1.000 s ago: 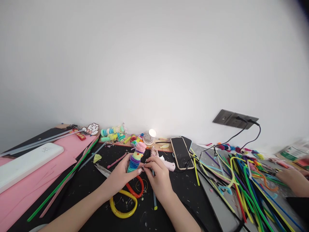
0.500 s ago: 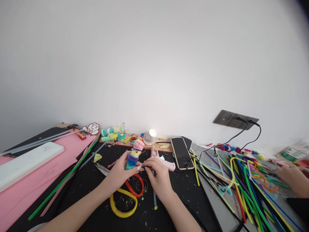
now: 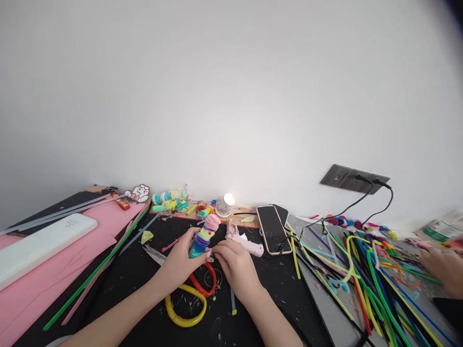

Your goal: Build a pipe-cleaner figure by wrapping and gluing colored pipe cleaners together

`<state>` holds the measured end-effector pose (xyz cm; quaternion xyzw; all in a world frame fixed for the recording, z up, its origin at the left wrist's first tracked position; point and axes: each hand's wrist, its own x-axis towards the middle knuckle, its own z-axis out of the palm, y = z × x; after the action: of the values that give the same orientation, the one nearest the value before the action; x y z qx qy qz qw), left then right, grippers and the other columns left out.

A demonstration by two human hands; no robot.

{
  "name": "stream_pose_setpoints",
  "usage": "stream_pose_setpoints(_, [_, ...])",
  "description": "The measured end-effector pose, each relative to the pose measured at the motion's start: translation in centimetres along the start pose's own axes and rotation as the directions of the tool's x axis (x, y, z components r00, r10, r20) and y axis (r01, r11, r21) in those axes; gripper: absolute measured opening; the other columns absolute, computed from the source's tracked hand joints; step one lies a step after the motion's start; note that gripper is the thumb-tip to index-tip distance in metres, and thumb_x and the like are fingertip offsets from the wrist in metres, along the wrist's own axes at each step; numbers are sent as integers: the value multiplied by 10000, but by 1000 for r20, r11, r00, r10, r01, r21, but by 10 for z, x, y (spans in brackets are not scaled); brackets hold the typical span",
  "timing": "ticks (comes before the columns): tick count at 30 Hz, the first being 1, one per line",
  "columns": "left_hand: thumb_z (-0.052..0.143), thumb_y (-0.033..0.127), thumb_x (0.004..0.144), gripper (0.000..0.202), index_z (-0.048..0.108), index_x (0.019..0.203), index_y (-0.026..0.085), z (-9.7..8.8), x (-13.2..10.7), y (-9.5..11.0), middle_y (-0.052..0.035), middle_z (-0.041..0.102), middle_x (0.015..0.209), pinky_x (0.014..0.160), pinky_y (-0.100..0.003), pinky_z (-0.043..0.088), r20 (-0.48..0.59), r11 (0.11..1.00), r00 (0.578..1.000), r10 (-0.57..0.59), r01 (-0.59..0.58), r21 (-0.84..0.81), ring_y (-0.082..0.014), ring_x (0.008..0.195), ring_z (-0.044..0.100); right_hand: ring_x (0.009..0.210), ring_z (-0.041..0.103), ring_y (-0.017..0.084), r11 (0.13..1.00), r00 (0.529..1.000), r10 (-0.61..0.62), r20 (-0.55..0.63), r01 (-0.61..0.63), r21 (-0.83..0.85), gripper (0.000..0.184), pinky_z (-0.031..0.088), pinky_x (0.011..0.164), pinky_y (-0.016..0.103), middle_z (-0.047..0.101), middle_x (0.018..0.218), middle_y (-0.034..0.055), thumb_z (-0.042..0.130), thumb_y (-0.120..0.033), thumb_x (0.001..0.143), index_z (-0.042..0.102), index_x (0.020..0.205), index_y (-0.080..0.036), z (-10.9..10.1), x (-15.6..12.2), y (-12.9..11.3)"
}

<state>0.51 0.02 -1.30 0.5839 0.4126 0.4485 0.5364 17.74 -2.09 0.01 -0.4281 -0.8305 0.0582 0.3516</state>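
My left hand (image 3: 183, 260) is wrapped round a pipe-cleaner figure (image 3: 204, 235), a fuzzy column striped pink, yellow, purple, blue and teal, leaning to the right. Close against its lower end, my right hand (image 3: 235, 264) is closed in a pinch. Whatever sits between those fingertips is too small or hidden to name. Below the hands lie scissors (image 3: 186, 322) with yellow and red handle loops, blades pointing to the upper left under my left wrist. Just beyond my right hand rests a pink glue gun (image 3: 249, 246).
A phone (image 3: 273, 230) and a paper cup (image 3: 224, 205) stand toward the wall. Many loose pipe cleaners (image 3: 376, 284) spread over the right side, where another person's hand (image 3: 443, 270) reaches in. On the left, a white box (image 3: 47, 246) lies on pink sheets (image 3: 90, 250).
The pipe-cleaner figure has tipped a little to the right in my left hand. My right hand has turned slightly, its fingertips still near the figure's lower end. The other person's hand has shifted.
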Motion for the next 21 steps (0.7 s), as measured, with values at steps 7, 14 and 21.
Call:
stream_pose_setpoints(7, [728,370,693,467,466,1048,216,2,-1,10,-11,665,880,806,-395,553,85,951,974,-212,225,-213,-212,797,702,853,597,184,999,992,-29,-123,30,11,239,516,736,298,625,968,97,438,-136,920,673,909,-182,0,1,-2])
stream_pose_setpoints(14, [747,420,660,506,503,1050,211,12,-9,24,-31,695,898,819,-388,536,135,915,947,-293,318,-246,-206,796,702,809,593,172,998,934,-43,-355,53,17,224,515,693,292,604,923,83,490,-125,910,662,1021,-218,-2,-1,-6])
stream_pose_setpoints(21, [719,390,709,439,496,1045,218,11,-11,20,-4,674,882,818,-370,535,204,925,938,-282,322,-203,-196,820,692,819,632,180,995,938,-67,-341,90,50,198,531,721,302,674,915,82,506,-111,903,650,1003,-204,-4,-1,-11])
